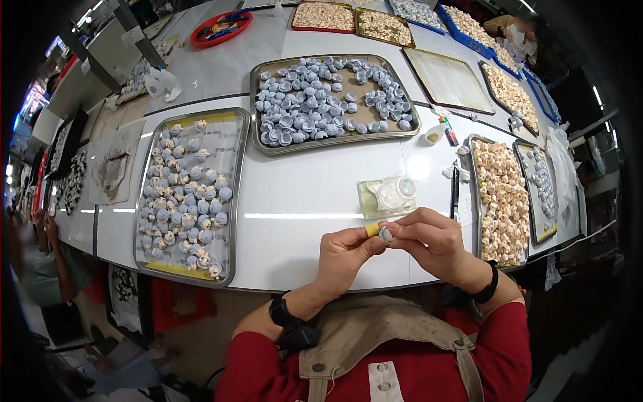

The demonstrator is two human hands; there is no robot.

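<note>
My left hand [345,258] and my right hand [434,242] meet over the near edge of the white table. Between their fingertips they pinch a small blue-grey and pale piece [386,234], partly covered by the fingers. Yellow tape wraps one fingertip of the left hand. Just beyond the hands, a clear squat jar [396,193] stands on a greenish square pad [368,201]. To the left, a metal tray [240,157] holds rows of small blue-and-cream pieces. A larger tray [321,142] behind carries many loose blue-grey cup-shaped shells [295,100].
On the right, a tray [479,194] is full of cream pieces, with a black pen-like tool [455,194] beside it. A small cup [434,135] and a tube [449,132] stand behind. A red basin [221,30] and more trays lie farther back. Other people work at both sides.
</note>
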